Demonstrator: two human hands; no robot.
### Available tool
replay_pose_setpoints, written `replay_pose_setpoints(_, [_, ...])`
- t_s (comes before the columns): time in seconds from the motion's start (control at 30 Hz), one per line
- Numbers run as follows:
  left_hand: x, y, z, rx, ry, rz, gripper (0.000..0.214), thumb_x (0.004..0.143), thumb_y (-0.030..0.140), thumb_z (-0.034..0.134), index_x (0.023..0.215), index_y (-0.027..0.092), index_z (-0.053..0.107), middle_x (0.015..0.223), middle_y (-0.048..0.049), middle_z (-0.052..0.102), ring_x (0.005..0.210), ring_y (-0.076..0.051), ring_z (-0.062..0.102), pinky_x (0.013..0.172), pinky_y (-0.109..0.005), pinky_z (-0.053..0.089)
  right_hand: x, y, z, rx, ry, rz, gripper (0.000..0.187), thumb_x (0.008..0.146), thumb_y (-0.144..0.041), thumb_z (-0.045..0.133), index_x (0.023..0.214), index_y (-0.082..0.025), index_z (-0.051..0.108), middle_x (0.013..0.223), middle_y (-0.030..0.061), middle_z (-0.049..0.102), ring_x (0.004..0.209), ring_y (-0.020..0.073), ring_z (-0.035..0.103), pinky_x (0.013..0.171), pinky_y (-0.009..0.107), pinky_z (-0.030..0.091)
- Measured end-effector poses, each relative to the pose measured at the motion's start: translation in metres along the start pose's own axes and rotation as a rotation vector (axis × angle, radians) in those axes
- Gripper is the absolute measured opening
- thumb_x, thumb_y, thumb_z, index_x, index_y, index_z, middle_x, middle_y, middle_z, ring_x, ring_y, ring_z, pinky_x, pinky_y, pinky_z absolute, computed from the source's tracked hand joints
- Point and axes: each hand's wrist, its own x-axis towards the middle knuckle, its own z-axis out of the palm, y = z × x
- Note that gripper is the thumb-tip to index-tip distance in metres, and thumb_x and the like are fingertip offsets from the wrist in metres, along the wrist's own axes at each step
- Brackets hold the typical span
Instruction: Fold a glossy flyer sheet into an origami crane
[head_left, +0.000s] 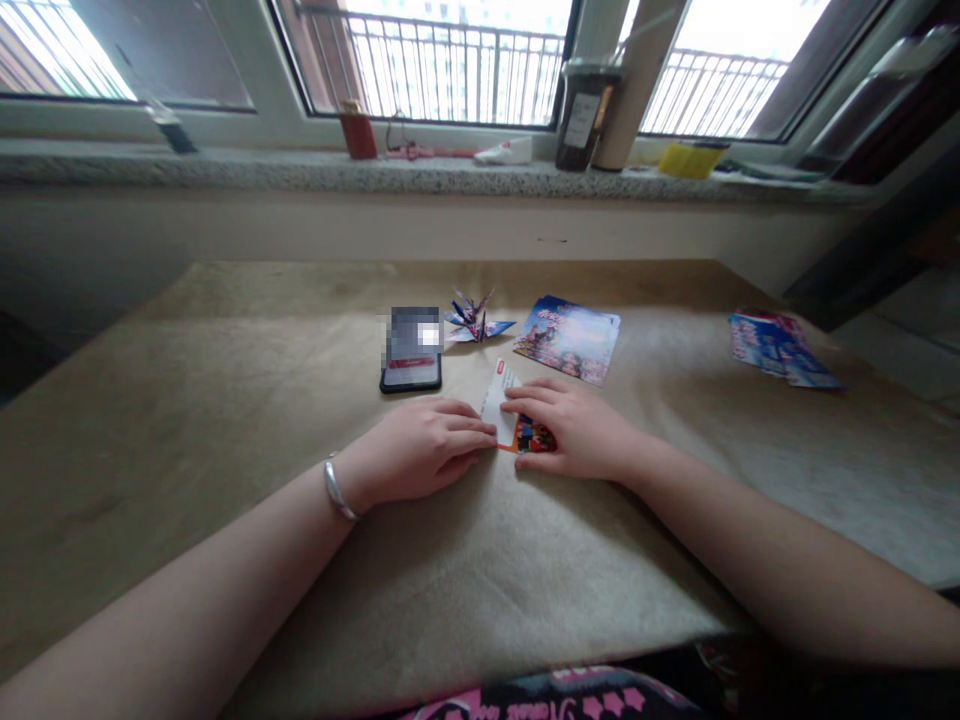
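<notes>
A small printed paper, white on one face and coloured on the other, lies folded on the tan table cover. My left hand, with a silver bangle at the wrist, rests fingers together against the paper's left edge. My right hand lies flat over the paper's right part, fingers stretched and pressing it down. A folded paper crane stands just beyond, beside a black phone.
A stack of printed sheets lies behind my right hand, and another stack sits at the far right. The stone windowsill holds a red cup, a dark jar and a yellow box.
</notes>
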Motion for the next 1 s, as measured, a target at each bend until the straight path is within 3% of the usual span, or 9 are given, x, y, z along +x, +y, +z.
replay_pose_setpoints(0.23, [0.0014,0.0034,-0.0006,-0.003,-0.06,-0.049,0.03,0.086,0.019,0.052,0.115,0.02,0.063,0.12,-0.003,0.065,0.112,-0.021,0.056,0.097,-0.039,0.048,0.0003,0.0006,0.0021,0.026,0.023,-0.009,0.06,0.076,-0.051,0.063,0.122,-0.012,0.057,0.128,0.0139,0.058,0.117,0.0285,0.051,0.1,0.044,0.043])
replay_pose_setpoints(0.5, [0.0005,0.0032,-0.0001,0.063,-0.061,-0.041,0.032,0.091,0.023,0.048,0.121,0.024,0.059,0.129,-0.0019,0.058,0.127,-0.026,0.043,0.105,-0.046,0.04,0.0005,0.0003,0.0024,0.037,0.024,0.007,0.051,0.076,-0.045,0.064,0.115,-0.012,0.061,0.126,0.0122,0.06,0.116,0.0287,0.052,0.099,0.043,0.045])
replay_pose_setpoints(0.7, [0.0003,-0.0008,0.0038,0.045,0.016,-0.051,0.029,0.093,0.026,0.046,0.118,0.025,0.062,0.122,-0.0075,0.061,0.109,-0.022,0.057,0.092,-0.039,0.05,0.0002,-0.0053,-0.0014,0.079,0.024,0.01,0.042,0.078,-0.042,0.063,0.111,-0.016,0.064,0.12,0.0115,0.063,0.111,0.0258,0.055,0.096,0.042,0.046])
replay_pose_setpoints(0.8, [-0.0004,-0.0035,0.0061,0.004,0.018,-0.065,0.031,0.091,0.025,0.049,0.12,0.019,0.059,0.114,-0.0087,0.064,0.104,-0.02,0.059,0.09,-0.035,0.051,-0.0001,-0.0082,-0.0033,0.12,0.005,-0.018,0.034,0.078,-0.032,0.064,0.109,-0.018,0.064,0.115,0.0094,0.064,0.108,0.0233,0.057,0.095,0.039,0.046])
replay_pose_setpoints(1.0, [-0.0025,-0.0046,0.0037,-0.034,-0.003,-0.056,0.022,0.088,0.027,0.054,0.105,0.017,0.065,0.109,-0.0069,0.067,0.101,-0.019,0.059,0.088,-0.032,0.051,-0.0011,-0.0067,-0.0012,0.198,-0.024,-0.045,0.038,0.075,-0.037,0.068,0.106,-0.016,0.062,0.121,0.0097,0.061,0.114,0.0228,0.054,0.1,0.037,0.044])
